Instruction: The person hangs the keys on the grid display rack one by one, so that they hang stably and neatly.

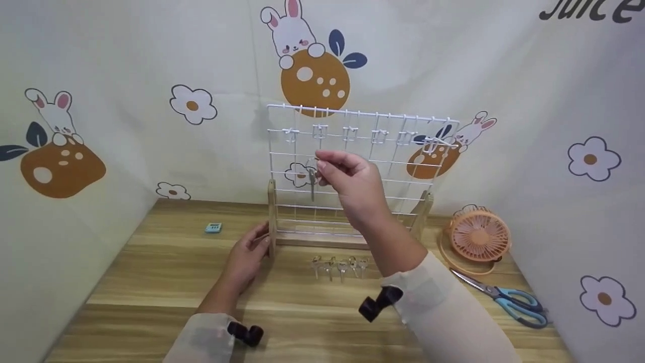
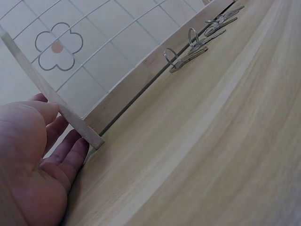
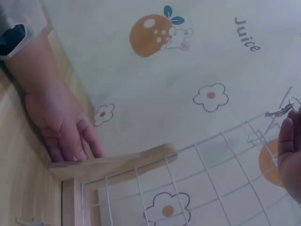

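Note:
A white wire grid rack (image 1: 363, 113) stands on the table in a wooden stand. My left hand (image 1: 247, 257) holds the stand's left wooden leg (image 1: 272, 217) low down; in the left wrist view the thumb lies on one side of this leg (image 2: 51, 94) and the fingers on the other. In front of the grid, below the second hook from the left, my right hand (image 1: 360, 189) pinches a key (image 1: 312, 186) by its ring, and the blade hangs down. White wire hooks (image 1: 350, 133) line the grid's upper part. Several keys (image 1: 342, 267) with rings lie in a row before the stand.
An orange fan (image 1: 478, 237) stands right of the rack, with blue-handled scissors (image 1: 504, 297) in front of it. A small teal timer-like device (image 1: 213, 228) lies at the left. A printed cloth backdrop (image 1: 227, 50) encloses the wooden table (image 1: 151, 282).

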Available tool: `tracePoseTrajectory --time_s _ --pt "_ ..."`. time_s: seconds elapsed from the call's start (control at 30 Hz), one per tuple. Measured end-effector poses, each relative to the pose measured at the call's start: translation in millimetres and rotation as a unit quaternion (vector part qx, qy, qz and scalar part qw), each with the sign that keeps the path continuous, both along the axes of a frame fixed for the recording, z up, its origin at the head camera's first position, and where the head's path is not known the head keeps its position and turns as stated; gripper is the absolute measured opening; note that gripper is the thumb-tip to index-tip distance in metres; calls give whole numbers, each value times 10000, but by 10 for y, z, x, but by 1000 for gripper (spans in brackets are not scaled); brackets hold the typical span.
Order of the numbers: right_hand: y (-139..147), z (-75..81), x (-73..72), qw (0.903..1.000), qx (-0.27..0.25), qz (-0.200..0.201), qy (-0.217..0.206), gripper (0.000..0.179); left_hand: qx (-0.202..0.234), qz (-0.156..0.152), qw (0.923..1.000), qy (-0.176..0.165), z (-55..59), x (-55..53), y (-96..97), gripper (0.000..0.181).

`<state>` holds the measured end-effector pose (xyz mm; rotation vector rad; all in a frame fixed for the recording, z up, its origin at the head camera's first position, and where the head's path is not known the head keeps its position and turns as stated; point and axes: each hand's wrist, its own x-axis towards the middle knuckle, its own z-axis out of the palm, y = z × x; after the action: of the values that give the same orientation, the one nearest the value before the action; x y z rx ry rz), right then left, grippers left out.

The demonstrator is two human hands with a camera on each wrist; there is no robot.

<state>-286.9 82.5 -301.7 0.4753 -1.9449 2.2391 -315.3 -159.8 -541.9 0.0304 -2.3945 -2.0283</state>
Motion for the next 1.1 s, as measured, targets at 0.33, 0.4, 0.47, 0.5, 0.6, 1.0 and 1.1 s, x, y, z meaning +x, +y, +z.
tracePoseTrajectory --time_s 0.33,0.4,0.47,0.5,0.6,1.0,1.1 --pt "-359 317 -62 9992 -328 203 -95 20 81 -93 9999 12 -4 9 4 44" --pt "-394 340 -73 9992 -336 187 -116 21 69 -75 9999 27 -6 7 7 44" --pt "-417 354 -85 9994 -301 147 -108 22 61 -50 10000 25 -6 3 11 43" --pt "-425 355 -91 9995 -269 120 -100 22 47 -50 10000 28 -7 1 10 43" --pt "-438 347 -103 9998 -154 56 -84 22 25 -37 10000 -13 -4 2 10 42" --pt "-276 134 -191 9997 -86 -121 -172 20 34 -13 10000 44 -19 6 -5 45" --pt "-135 -24 -190 9993 -162 -231 -251 20 52 2 10000 28 -16 1 5 45"
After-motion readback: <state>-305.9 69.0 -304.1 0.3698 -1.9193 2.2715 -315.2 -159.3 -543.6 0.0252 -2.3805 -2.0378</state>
